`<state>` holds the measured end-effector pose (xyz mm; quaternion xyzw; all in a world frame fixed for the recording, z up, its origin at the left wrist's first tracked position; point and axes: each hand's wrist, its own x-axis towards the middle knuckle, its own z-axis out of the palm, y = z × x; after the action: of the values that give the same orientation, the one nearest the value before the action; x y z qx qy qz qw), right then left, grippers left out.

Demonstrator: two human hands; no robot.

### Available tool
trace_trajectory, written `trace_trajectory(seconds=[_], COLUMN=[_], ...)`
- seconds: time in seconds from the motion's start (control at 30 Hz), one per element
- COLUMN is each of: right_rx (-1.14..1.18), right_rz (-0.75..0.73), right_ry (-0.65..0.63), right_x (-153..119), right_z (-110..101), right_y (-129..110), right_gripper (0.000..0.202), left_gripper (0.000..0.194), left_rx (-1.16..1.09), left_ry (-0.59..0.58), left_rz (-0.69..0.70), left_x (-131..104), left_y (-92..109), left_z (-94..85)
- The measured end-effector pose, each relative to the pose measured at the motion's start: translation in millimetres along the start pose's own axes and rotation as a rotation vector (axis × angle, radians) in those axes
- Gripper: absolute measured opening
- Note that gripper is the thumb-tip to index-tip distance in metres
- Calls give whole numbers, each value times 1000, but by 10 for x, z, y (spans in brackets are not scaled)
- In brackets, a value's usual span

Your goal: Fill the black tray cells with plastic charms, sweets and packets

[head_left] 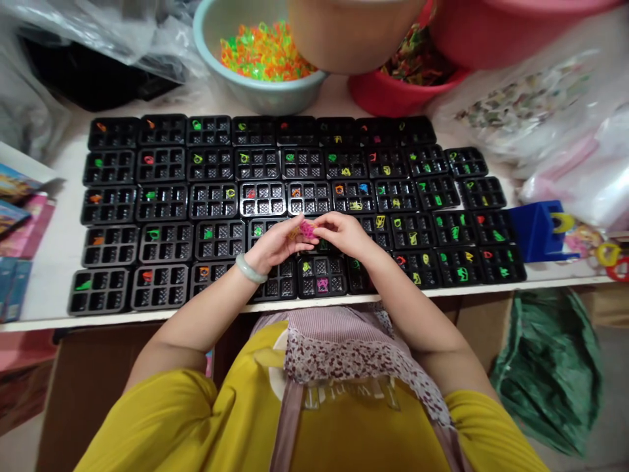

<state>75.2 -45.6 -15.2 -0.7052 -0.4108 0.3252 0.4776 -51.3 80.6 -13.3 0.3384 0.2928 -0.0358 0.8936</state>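
- Landmark: tray grid (270,206), rows of black compartmented trays on a white surface (55,252).
- Pink pieces (308,228), count unclear: above the near middle of the tray grid, at the fingertips.
- Left grip (285,240): narrow, cupped, thumb above and fingers below, holding the pink pieces.
- Right grip (341,233): narrow, thumb and fingertips pinched on the same pieces.
- Risk, likeliest: several pieces pulled loose together. Cause: thin shapes, probably prone to catching on one another.
- Risk: piece dropped into an unintended compartment. Cause: small parts, light fingertip hold, directly over the tray grid.
- Risk: trays nudged out of line. Cause: bracelet (250,269) and forearms (216,298) low over the near rows; trays packed side by side.
- Risk: tray pushed off the surface. Cause: near row of the tray grid close to the edge, just ahead of the apron (339,357).
- Risk: doubled piece. Cause: similar pink item (322,285) lying in the tray grid's near row; some compartments hidden under the forearms.
- Risk, lesser: spill of small coloured parts (265,56) from the teal basin (268,98), beyond the tray grid's far side. Cause: tan basin (354,39) overlapping in view, support not visible.
- Risk, lesser: blue dispenser (533,229), just beside the tray grid's right end, bumped. Cause: sideways shove along a row.
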Motion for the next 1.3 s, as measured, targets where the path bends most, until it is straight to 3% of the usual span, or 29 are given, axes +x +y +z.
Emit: trace_trajectory(seconds=[0.17, 0.37, 0.53, 0.6, 0.77, 0.93, 1.07, 1.3], right_rx=[188, 247, -101, -231, -390, -505, -319, 66], right_rz=[95, 114, -1, -14, 42, -79, -151, 21], right_ry=[66, 84, 192, 175, 87, 4, 111, 28], right_x=[46, 72, 254, 367, 641, 754, 649, 569], right_z=[49, 10, -275, -337, -238, -156, -108, 89], right_y=[39, 33, 59, 81, 136, 152, 47, -89], right_gripper=[20, 13, 13, 11, 9, 12, 8, 8], left_gripper=[2, 3, 6, 7, 9, 13, 14, 7], left_rx=[33, -8, -5, 11, 40, 42, 37, -15], left_ry=[113, 172, 248, 262, 260, 262, 243, 217], left_rz=[87, 148, 203, 215, 248, 249, 260, 236], left_x=[51, 97, 81, 64, 48, 62, 102, 211], left_y=[19, 46, 150, 200, 256, 243, 233, 283], left_z=[46, 52, -33, -69, -128, -183, -184, -75])
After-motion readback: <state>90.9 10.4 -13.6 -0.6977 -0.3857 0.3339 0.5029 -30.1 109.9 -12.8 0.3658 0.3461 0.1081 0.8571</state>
